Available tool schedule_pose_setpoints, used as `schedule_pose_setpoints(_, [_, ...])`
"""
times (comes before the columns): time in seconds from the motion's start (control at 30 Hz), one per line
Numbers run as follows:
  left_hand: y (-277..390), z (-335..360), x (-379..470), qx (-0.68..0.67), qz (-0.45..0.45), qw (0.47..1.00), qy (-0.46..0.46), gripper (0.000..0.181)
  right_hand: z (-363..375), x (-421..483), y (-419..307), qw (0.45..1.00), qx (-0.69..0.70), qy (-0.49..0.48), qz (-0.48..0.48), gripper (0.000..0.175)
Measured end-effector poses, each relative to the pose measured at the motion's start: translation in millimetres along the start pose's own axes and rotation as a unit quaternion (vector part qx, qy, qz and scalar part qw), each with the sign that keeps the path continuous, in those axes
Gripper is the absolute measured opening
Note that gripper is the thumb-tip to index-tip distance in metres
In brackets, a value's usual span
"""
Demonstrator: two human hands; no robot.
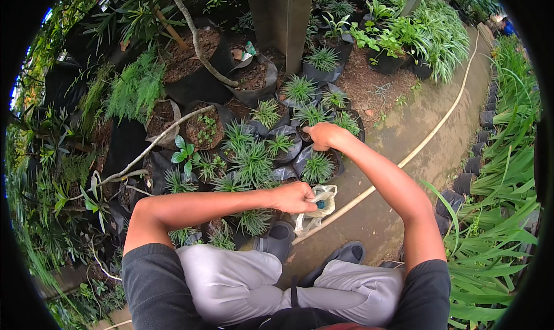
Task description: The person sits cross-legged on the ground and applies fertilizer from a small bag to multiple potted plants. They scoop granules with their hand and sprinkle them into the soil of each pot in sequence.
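My left hand [295, 198] grips the rim of a small translucent plastic bag [325, 198] that has something blue-green inside. Farther forward, my right hand [325, 136] reaches down into a black plastic grow bag among small tufted grass-like plants; its fingertips are partly hidden, and whether they hold anything cannot be told. Just below that hand stands a tufted plant [318, 168] in its own black grow bag. Another such plant [345, 122] is right behind the hand, and one more [280, 143] grows to its left.
A pale hose [415, 151] runs along the concrete path [389, 191]. Bare stems [162, 136] arch over larger grow bags at left. A metal post [285, 27] rises at the back. Long-leaved plants [497, 191] line the right side. My dark clogs [277, 239] rest on the ground.
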State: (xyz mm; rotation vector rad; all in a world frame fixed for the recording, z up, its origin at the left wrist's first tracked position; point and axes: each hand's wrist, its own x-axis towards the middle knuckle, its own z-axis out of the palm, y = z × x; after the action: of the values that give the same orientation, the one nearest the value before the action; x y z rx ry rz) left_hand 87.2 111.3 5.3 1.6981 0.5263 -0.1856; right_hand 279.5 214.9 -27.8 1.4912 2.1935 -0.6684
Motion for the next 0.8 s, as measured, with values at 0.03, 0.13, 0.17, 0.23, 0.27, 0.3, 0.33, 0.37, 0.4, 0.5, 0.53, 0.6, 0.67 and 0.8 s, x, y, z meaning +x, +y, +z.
schedule_pose_setpoints(0.03, [0,1,-1,-0.016,-0.013,1.0,-0.004,0.035,-1,3,1,1.0,0.004,-0.007,-0.004,0.069])
schedule_pose_setpoints(0.13, [2,1,-2,-0.011,-0.01,1.0,-0.007,0.034,-9,6,-5,0.999,-0.037,-0.032,-0.002,0.064])
schedule_pose_setpoints(0.17, [2,1,-3,0.004,-0.004,1.0,0.001,0.031,-11,5,-8,0.999,-0.03,-0.043,0.011,0.063])
schedule_pose_setpoints(0.23, [3,1,-5,0.011,-0.002,1.0,-0.005,0.025,-12,0,-10,0.997,-0.022,-0.068,0.042,0.061])
schedule_pose_setpoints(0.27, [2,1,-6,0.019,-0.003,1.0,0.003,0.025,-12,-2,-10,0.996,-0.028,-0.072,0.04,0.061])
schedule_pose_setpoints(0.3, [2,2,-7,0.019,-0.009,1.0,0.002,0.025,-11,-4,-10,0.997,-0.041,-0.053,0.035,0.062])
schedule_pose_setpoints(0.33, [1,2,-7,0.018,-0.015,1.0,0.001,0.025,-8,-6,-10,0.997,-0.053,-0.036,0.031,0.063])
schedule_pose_setpoints(0.37, [1,3,-7,0.011,-0.015,1.0,0.003,0.028,-6,-8,-9,0.997,-0.072,-0.015,0.025,0.064])
schedule_pose_setpoints(0.4, [1,3,-7,0.005,-0.015,1.0,0.004,0.031,-3,-8,-9,0.997,-0.071,-0.011,0.025,0.064])
schedule_pose_setpoints(0.5, [1,3,-3,0.021,-0.008,1.0,0.0,0.028,0,-7,-8,0.998,-0.065,-0.003,0.021,0.067])
schedule_pose_setpoints(0.53, [1,3,-3,0.029,-0.01,1.0,-0.008,0.026,-1,-7,-7,0.999,-0.049,-0.008,0.02,0.068])
schedule_pose_setpoints(0.6, [2,3,-2,0.043,0.01,0.999,0.005,0.026,-4,-7,-7,0.999,-0.008,-0.028,0.027,0.07])
schedule_pose_setpoints(0.67, [2,4,-2,0.046,0.01,0.999,0.003,0.026,-6,-8,-6,0.996,0.038,-0.067,0.048,0.073])
schedule_pose_setpoints(0.8, [-1,4,-1,0.028,-0.002,1.0,-0.011,0.031,2,-2,-1,0.993,0.068,-0.085,0.039,0.08])
